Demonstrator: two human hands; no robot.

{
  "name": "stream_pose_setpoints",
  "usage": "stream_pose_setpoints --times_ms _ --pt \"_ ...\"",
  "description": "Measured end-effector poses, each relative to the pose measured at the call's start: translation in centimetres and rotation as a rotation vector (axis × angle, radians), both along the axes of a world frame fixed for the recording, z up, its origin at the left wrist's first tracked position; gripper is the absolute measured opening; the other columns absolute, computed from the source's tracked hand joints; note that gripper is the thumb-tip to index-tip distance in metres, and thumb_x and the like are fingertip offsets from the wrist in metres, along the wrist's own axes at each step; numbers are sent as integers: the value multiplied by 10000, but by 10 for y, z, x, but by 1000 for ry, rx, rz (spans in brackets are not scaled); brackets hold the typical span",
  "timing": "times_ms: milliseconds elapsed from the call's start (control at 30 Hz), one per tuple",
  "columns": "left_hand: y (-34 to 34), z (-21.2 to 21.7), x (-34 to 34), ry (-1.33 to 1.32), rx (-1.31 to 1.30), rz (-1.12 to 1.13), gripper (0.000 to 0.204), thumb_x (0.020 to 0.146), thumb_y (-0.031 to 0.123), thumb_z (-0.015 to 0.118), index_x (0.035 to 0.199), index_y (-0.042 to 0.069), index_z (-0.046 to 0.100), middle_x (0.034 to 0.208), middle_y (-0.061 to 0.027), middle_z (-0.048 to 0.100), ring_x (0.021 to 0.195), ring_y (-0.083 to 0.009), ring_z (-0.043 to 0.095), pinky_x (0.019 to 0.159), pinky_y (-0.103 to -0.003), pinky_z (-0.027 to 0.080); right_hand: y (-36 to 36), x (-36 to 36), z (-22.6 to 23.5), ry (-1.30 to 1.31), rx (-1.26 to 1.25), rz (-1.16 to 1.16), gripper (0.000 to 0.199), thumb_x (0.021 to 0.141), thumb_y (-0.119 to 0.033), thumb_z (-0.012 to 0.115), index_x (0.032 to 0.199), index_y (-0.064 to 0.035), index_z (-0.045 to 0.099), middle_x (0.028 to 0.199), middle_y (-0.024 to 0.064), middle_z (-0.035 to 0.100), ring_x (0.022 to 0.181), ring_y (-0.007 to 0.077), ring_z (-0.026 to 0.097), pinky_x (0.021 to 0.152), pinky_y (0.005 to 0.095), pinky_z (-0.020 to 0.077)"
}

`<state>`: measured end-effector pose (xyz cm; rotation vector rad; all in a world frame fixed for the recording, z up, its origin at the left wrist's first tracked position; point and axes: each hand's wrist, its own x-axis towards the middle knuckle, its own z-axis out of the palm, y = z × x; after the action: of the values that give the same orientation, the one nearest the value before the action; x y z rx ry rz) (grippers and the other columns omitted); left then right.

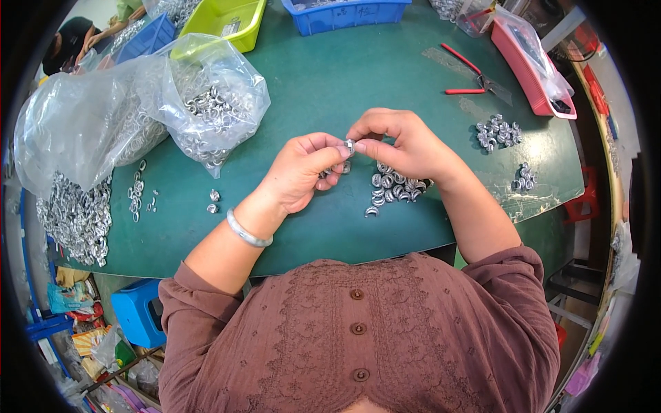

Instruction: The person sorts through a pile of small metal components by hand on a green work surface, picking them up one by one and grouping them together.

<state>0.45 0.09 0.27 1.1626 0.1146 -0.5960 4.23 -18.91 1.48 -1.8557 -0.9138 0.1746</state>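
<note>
Both hands meet over the middle of the green table. Between thumb and fingers, my left hand (303,168) pinches a small shiny metal piece (350,146), and more silvery metal shows in its curled fingers. On the same piece, the thumb and forefinger of my right hand (399,141) close from the other side. Its exact shape is partly hidden by the fingertips. Just below my right hand lies a pile of small curved silver metal pieces (394,187). Two small metal pieces (214,201) rest left of my left wrist.
Clear plastic bags of metal rings (213,113) stand at the left, beside a heap of metal parts (76,217). Red-handled pliers (475,76) and small piles of parts (497,133) lie right. A pink basket (527,76), blue bin (344,17) and yellow-green bin (224,24) edge the table.
</note>
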Motion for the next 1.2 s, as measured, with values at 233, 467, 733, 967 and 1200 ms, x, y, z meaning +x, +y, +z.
stream_pose_setpoints --times_ms 233,467,733,967,1200 --pt "1 -2 0 -32 2 -3 100 814 150 576 816 50 573 647 -4 525 510 -68 452 424 -172 292 3 -4 0 194 50 -49 102 798 -64 581 864 10 606 784 46 602 728 99 554 655 234 449" --pt "3 -5 1 -28 -78 -38 217 861 228 495 835 35 591 667 -27 564 530 -82 500 432 -180 337 5 -7 0 389 127 -100 109 799 -57 564 858 25 604 768 42 617 713 89 553 652 231 451" --pt "2 -3 1 14 -81 -87 296 886 264 445 891 0 577 721 -75 582 556 -122 519 440 -203 369 4 -5 -4 351 94 -75 77 804 -44 555 839 0 607 788 22 604 737 83 547 677 226 436" --pt "3 -2 1 28 -100 -75 325 898 286 424 910 -7 564 736 -77 588 573 -122 527 447 -204 374 5 -4 -3 -6 99 25 154 733 -21 601 883 -42 623 810 46 566 758 157 555 675 279 455" --pt "4 -2 1 29 -121 -100 353 911 316 392 892 8 564 730 -71 591 572 -115 536 451 -205 392 6 -3 -6 -237 21 32 146 686 -24 641 826 -64 620 810 69 538 762 234 543 658 305 451"
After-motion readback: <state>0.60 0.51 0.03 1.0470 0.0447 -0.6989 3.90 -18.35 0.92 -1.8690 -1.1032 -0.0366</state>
